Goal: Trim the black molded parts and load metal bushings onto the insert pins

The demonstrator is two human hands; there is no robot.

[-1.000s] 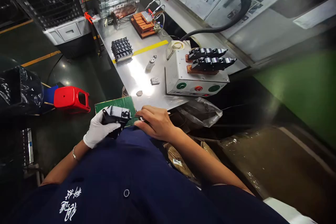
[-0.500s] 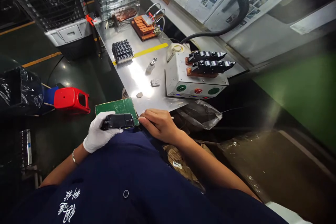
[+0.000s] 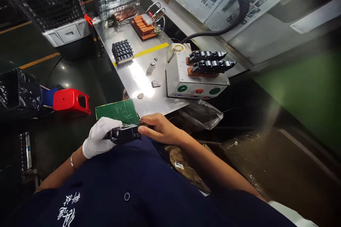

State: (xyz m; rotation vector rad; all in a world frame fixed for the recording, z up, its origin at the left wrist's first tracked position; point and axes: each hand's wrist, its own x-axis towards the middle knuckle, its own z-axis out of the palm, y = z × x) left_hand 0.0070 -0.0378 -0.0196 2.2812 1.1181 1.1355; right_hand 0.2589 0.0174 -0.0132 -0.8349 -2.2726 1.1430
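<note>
My left hand (image 3: pixel 99 137), in a white glove, is wrapped round the left end of a black moulded plastic part (image 3: pixel 126 135), held in front of my shirt. My bare right hand (image 3: pixel 160 127) is at the part's right end, thumb below and fingers above. Between them is a slim tool (image 3: pixel 148 125), mostly hidden by the fingers; its kind is not clear. Just beyond the part lies a scratched green board (image 3: pixel 117 111) at the table's near corner.
On the metal table (image 3: pixel 170 108) stand a block of black parts (image 3: pixel 122 51), a small bottle (image 3: pixel 151 66) and an orange fixture (image 3: pixel 144 27). To the right, a white control box (image 3: pixel 197 81) carries black parts (image 3: pixel 213 66). A red stool (image 3: pixel 71 100) is on the floor at left.
The black part has tilted, so its side edge now faces me more, and it sits slightly lower. My right hand has shifted from beside its end to over the end.
</note>
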